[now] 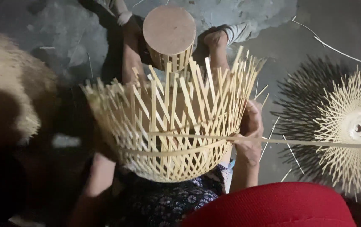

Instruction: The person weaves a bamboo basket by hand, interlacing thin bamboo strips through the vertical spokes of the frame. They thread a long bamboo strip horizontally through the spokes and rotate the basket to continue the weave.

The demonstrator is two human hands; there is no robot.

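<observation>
Right hand [248, 136] pinches a long strip [315, 143] hard against the basket [167, 134] wall, fingers pressed together at the right rim. The strip runs out from the grip to the right, straight across the floor [306, 50] toward a flat woven disc [357, 126] with spokes fanning out. Left hand [100, 145] sits in shadow behind the basket's left side; whether it grips or just props, I cannot tell. The basket lies in the lap, loose stake ends bristling up and outward. Beyond its top edge stands a round wooden block [170, 31], the feet on either side of it. Open floor right of the basket, between it and the disc. A red cloth [273, 206] lies just below the right wrist.
</observation>
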